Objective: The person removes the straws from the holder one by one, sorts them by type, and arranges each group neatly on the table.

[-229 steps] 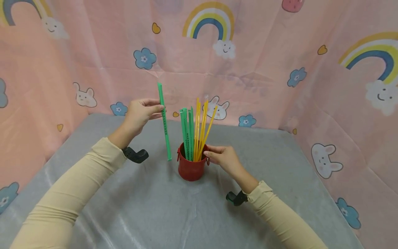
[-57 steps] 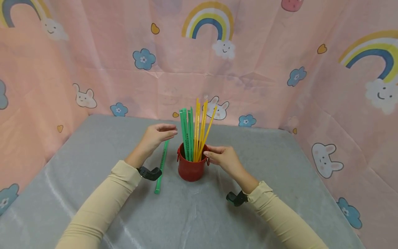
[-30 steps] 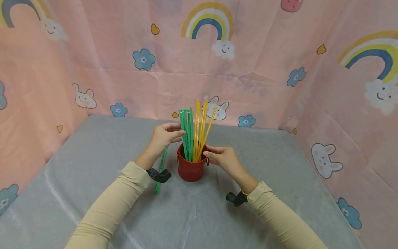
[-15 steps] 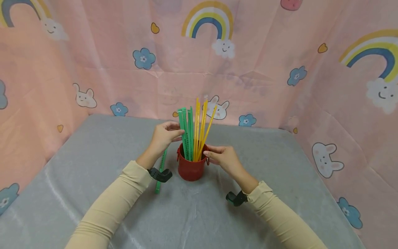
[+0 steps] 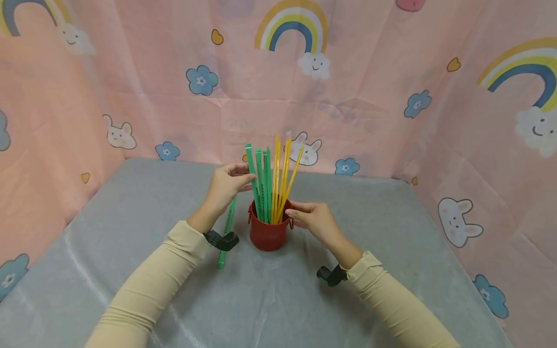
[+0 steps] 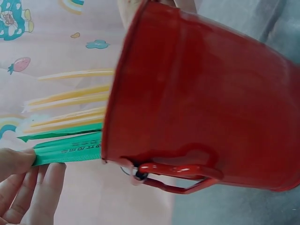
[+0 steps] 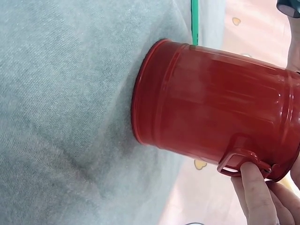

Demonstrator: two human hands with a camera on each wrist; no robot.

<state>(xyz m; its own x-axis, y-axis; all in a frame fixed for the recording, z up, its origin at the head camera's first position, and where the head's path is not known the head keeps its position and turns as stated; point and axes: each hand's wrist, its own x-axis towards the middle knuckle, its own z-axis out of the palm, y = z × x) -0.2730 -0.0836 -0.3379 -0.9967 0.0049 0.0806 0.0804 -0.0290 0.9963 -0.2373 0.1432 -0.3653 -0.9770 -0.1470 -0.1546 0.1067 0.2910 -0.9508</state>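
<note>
Between thumb and fingers, my left hand [image 5: 225, 186] pinches a green paper-wrapped straw [image 5: 249, 157] near its top; its lower end is still inside the red bucket [image 5: 267, 238]. In the left wrist view, printed lettering shows on the green wrapper [image 6: 77, 149]. My right hand [image 5: 317, 221] holds the bucket's right rim, with a finger against the side handle [image 7: 241, 157] in the right wrist view. Several other green straws [image 5: 266, 181] and several yellow straws [image 5: 285, 174] in clear wrap stand in the bucket. The straws' lower ends are hidden by its wall.
One green wrapped straw [image 5: 229, 217] lies on the grey cloth-covered table [image 5: 270, 304], left of the bucket and partly behind my left wrist. A pink patterned curtain [image 5: 348, 111] rises behind the table and along both sides.
Earlier my left hand held a green straw in the air; that straw came to lie on the table. The hand then reached the bucket, pinched another and raised it slightly. The right hand stays put.
</note>
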